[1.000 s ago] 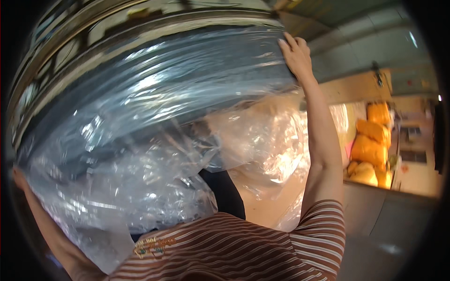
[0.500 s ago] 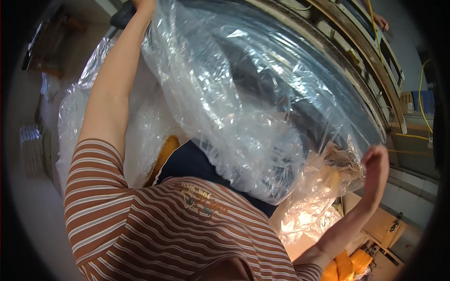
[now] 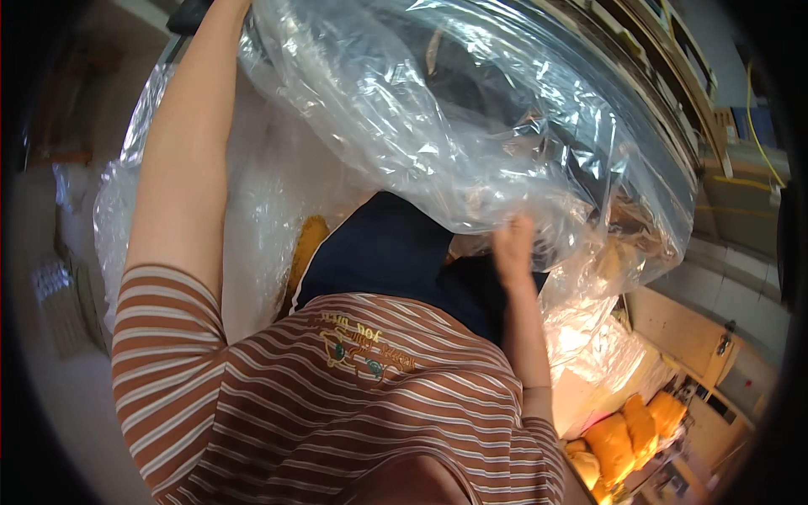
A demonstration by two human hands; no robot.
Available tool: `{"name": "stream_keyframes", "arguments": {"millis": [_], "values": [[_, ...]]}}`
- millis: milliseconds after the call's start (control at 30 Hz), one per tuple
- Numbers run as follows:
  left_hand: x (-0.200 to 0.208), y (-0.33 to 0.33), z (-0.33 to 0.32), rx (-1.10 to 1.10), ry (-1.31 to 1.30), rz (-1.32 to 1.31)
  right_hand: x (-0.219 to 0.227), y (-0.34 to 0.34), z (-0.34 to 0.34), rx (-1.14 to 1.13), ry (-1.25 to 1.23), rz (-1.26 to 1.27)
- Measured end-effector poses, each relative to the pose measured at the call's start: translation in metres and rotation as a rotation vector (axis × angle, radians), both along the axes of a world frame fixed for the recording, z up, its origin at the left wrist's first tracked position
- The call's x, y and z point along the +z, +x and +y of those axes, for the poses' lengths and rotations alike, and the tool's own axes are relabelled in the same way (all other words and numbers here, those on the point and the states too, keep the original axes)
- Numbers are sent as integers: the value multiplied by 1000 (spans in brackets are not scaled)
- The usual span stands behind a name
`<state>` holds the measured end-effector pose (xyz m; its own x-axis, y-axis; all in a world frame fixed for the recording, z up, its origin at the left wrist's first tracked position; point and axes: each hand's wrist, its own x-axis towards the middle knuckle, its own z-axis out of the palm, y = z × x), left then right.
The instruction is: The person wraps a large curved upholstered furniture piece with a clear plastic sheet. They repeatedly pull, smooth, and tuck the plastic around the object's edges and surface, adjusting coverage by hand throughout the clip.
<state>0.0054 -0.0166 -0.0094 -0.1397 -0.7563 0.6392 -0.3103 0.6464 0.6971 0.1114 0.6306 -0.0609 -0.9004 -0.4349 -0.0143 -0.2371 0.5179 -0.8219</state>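
A large sheet of clear plastic film (image 3: pixel 370 101), crinkled and shiny, spreads across the upper middle in front of me. My left arm (image 3: pixel 189 143) stretches up along the film's left side; the hand itself lies beyond the top edge. Close to my body, my right hand (image 3: pixel 514 248) is at the film's lower border, over my dark trousers. Motion smears its fingers, so I cannot tell whether they grip the film. More clear film (image 3: pixel 261 202) hangs to the left, below my arm.
A long frame with rails (image 3: pixel 648 93) runs along the upper right behind the film. A yellow cord (image 3: pixel 752 126) hangs at the far right. Orange bundles (image 3: pixel 619 438) lie at the lower right, near a wooden cabinet (image 3: pixel 686 332) and brightly lit film (image 3: pixel 585 337).
My right hand has swept left from the film's right end toward my body. The film's lower border has risen, showing more of my trousers. My left hand has passed out of the top edge.
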Motion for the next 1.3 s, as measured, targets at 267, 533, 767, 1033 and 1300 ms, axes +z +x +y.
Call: {"name": "stream_keyframes", "arguments": {"millis": [267, 533, 767, 1033, 1300], "values": [[-14, -25, 22, -514, 41, 189, 179, -72, 147, -622, -625, -16], [-7, -29, 44, -291, -4, -22, 114, 10, 143, -658, -167, 522], [-6, -33, 21, -255, -69, -106, 14, 59, 76, -174, 408, 268], [8, -30, 53, -348, -183, -176, 134, 18, 120, -350, -936, -169], [5, -34, 59, -503, -216, -314, 135, 11, 216, -819, -1382, -179]]}}
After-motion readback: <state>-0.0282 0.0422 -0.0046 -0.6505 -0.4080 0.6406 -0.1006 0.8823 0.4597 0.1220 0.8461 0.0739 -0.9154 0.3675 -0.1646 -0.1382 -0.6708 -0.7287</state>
